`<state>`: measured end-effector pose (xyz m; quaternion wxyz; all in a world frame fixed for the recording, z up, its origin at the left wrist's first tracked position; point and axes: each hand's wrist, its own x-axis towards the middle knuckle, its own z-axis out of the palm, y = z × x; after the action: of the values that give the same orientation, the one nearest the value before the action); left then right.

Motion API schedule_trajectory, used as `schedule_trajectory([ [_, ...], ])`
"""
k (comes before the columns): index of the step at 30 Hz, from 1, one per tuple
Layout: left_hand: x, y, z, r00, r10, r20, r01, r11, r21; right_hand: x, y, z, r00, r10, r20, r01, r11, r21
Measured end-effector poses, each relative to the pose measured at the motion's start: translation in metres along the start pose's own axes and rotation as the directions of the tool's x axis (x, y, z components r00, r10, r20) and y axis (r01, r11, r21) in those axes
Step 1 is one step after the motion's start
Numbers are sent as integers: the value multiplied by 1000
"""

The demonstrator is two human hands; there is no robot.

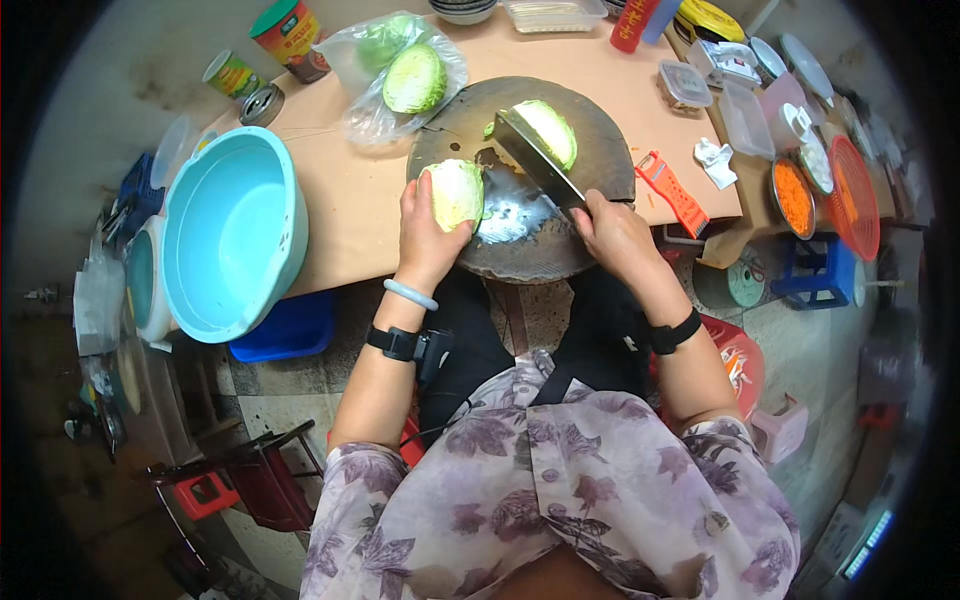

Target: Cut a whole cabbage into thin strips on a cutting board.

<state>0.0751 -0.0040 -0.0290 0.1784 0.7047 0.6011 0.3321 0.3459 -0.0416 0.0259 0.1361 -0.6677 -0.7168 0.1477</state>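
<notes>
My left hand (pixel 433 231) grips a piece of cut cabbage (pixel 459 193) at the left side of a round wooden chopping block (pixel 517 255). In my right hand (pixel 616 229) is the handle of a cleaver (pixel 538 161), its wide blade slanting up and left over the block. Behind the blade lies another cut cabbage piece (pixel 553 133), partly covered by it. Wet, dark patches mark the wood between the two pieces. Past the block's far left edge, a clear plastic bag (pixel 367 124) holds a pale green cabbage (pixel 415 79) and more cabbage.
A large turquoise basin (pixel 225 240) stands on the table's left. To the right lie an orange hand grater (pixel 673 193), a crumpled tissue (pixel 715 163) and a lidded plastic box (pixel 684 86). Farther right are a bowl of shredded carrot (pixel 793 196) and a red basket (pixel 855 202). Cans (pixel 289 37) stand at the back left.
</notes>
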Motion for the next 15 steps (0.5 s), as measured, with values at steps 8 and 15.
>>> schedule_trajectory([
  [8, 14, 2, -27, 984, -151, 99, 162, 981, -105, -41, -8, -3, 979, -178, -97, 189, 975, 121],
  [15, 21, 6, -24, 988, -147, 37, 150, 984, -101, -56, -21, 8, 917, -313, -247, 340, 937, 76],
])
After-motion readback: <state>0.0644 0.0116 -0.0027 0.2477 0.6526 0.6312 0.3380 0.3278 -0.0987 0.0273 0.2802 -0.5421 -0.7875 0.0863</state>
